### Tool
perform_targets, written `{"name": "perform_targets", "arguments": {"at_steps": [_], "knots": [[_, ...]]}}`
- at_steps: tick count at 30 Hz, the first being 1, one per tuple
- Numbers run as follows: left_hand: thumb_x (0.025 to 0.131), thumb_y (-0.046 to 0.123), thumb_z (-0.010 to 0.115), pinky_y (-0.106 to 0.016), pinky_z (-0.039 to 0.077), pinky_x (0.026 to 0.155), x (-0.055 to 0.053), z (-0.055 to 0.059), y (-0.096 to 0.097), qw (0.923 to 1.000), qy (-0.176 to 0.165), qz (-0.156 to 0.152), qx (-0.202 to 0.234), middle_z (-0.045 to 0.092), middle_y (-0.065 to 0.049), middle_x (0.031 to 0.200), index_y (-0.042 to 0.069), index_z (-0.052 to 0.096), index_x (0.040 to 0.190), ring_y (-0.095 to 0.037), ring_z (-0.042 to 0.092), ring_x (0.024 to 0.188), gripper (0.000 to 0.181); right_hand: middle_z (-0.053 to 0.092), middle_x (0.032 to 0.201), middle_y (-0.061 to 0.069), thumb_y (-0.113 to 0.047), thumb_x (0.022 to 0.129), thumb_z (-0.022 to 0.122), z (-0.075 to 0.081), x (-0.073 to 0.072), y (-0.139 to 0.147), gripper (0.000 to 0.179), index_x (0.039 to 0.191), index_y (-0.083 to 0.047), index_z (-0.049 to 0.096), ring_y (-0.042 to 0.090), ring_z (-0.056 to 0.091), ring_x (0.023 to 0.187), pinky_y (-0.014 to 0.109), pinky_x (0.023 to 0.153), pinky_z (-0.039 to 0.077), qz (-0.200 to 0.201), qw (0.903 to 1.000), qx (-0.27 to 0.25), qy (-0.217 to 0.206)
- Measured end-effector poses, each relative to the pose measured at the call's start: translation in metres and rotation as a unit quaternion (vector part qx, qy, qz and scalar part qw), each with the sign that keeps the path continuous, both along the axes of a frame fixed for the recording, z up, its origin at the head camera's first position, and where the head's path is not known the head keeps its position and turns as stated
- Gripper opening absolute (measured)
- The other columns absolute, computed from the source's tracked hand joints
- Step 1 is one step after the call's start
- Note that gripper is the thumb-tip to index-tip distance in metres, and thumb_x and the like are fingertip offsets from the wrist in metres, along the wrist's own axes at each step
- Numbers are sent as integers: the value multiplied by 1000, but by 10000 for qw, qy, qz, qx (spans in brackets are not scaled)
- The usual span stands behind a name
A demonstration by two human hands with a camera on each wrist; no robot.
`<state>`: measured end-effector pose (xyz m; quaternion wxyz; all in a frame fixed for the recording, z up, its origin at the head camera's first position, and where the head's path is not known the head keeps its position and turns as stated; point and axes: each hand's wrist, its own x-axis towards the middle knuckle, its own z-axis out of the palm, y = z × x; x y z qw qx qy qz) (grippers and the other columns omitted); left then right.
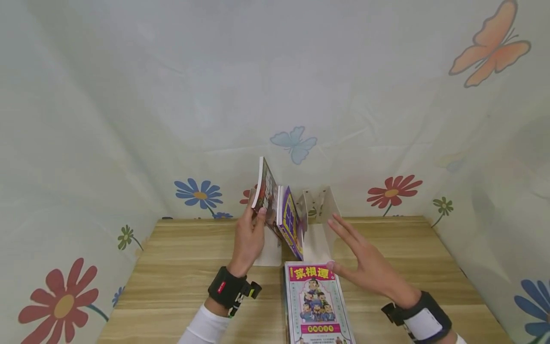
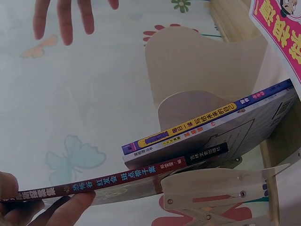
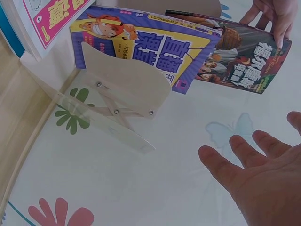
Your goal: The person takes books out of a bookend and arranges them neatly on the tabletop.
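Note:
My left hand (image 1: 250,236) grips a dark-covered book (image 1: 268,188) by its near edge, thumb on the cover and fingers behind it. In the left wrist view its dark red spine (image 2: 127,179) runs out from between the fingers. Beside it a purple and yellow book (image 1: 291,222) and a thinner white-spined book (image 2: 188,134) stand on edge in a cream folding bookstand (image 1: 317,241). My right hand (image 1: 371,265) hovers to the right of the stand, fingers spread and holding nothing. The purple cover (image 3: 150,42) faces the right wrist camera.
A stack of books with a pink and white cover (image 1: 318,306) lies at the front of the wooden table (image 1: 185,282). The stand's crossed metal braces (image 3: 116,111) show between its panels. A pale printed curtain (image 1: 215,95) hangs behind and at both sides.

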<state>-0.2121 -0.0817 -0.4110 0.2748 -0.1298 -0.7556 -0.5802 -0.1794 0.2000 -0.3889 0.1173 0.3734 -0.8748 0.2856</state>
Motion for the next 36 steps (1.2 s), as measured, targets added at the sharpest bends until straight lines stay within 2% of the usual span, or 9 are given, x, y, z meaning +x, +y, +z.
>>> {"name": "perform_targets", "arguments": {"at_steps": [7,10,16,17,21,26,33,36], "knots": [[99,22,43,-41,46,90,2,4,-2,9999,74,91,-38,43,-4,137,28,26,145,-17,45,117,49,13,153,4,-36,80,70,6,-2,-2,84,147,-19,21,35,26,129,66,86,39,28,9999,-20,116],[99,19,43,-41,53,77,6,10,-1,9998,120,124,0,45,-9,135,23,27,144,-20,49,113,49,12,153,3,-38,80,70,9,-4,-2,85,147,-21,20,35,26,129,65,86,40,-28,9999,27,135],[97,6,43,-41,55,71,28,40,2,9992,348,169,-23,47,-20,131,9,30,143,-27,51,111,47,12,153,3,-36,79,70,17,-6,-1,86,147,-21,19,35,26,130,65,88,38,-81,9997,6,229],[97,5,43,-41,53,77,31,45,2,9991,390,177,-45,47,-21,131,7,31,142,-28,51,111,47,12,153,4,-36,79,71,18,-6,-1,86,147,-21,19,35,25,130,66,88,38,-82,9997,7,246],[97,5,43,-38,56,64,39,55,0,9989,411,218,-54,48,-20,129,7,31,142,-29,55,105,46,12,153,3,-36,79,71,21,-7,-1,87,147,-22,20,35,24,131,67,89,36,-96,9996,-8,247],[97,4,43,-35,54,51,41,60,-2,9983,547,205,8,48,-20,129,8,30,142,-32,57,100,48,12,153,3,-35,79,71,27,-7,-1,87,147,-21,20,34,22,131,67,89,36,-86,9997,-7,217],[96,2,44,-44,55,68,43,68,-7,9954,916,211,176,48,-20,130,7,32,142,-31,53,108,48,12,153,2,-35,79,71,34,-7,0,86,147,-21,21,33,23,131,67,89,36,-92,9996,9,267],[96,3,43,-44,53,74,46,72,-7,9947,988,199,186,48,-19,130,8,32,142,-29,52,110,47,13,153,3,-34,78,72,35,-7,0,86,147,-21,20,33,24,131,67,88,36,-59,9994,8,330]]}}
